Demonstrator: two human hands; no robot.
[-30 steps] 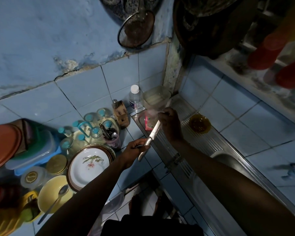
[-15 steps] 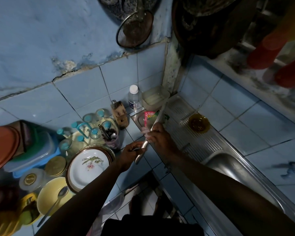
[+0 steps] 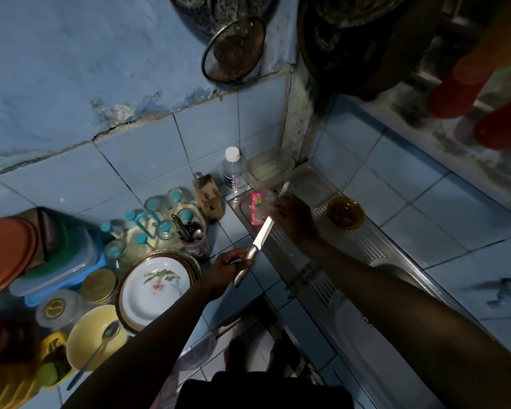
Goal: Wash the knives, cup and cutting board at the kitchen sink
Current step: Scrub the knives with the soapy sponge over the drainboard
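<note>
**Bare hand working along a serrated blade**

Over the steel drainboard (image 3: 363, 246), left of the sink basin (image 3: 396, 278): both arms reach in from below.

- Right hand (image 3: 292, 216) is closed around the upper part of the blade, apparently rubbing it; whether it holds a sponge I cannot tell. Risk: a slip along the serrated edge could cut the palm.
- Left hand (image 3: 229, 265) grasps the metal handle, thumb on top. Wet or soapy steel could twist loose.
- Knife (image 3: 261, 234) slants up and away, tip (image 3: 285, 187) near a clear container (image 3: 270, 166) and a bottle (image 3: 233, 169). A hard stroke could knock them.
- Light is dim; the edge is hard to see.
</note>
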